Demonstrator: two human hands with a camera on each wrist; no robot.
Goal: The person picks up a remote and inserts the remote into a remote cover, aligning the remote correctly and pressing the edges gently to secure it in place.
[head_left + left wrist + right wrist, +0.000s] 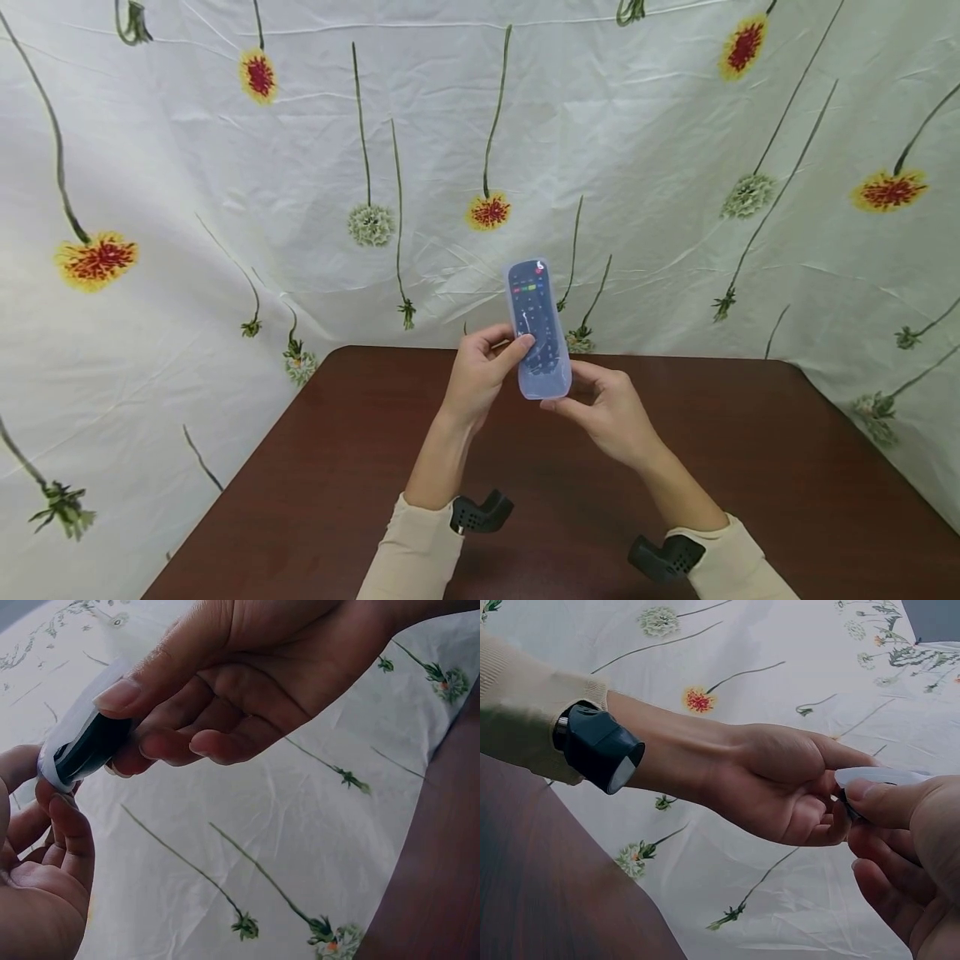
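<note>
I see the left hand (477, 375) grip the sleeved remote (546, 358), thumb across its face, raised over the table (337, 475); the right hand (613, 410), angled far-left, pinches its near end.

Both arms (437, 462) angle up from the bottom of the head view, left hand (478, 375) pinching pretty much mid-frame, right hand (615, 417) pinching a bit lower, further right.

There are two hands (478, 372) (609, 410), two cameras (483, 512) (667, 557), one remote (542, 321), one table (555, 492)
</note>
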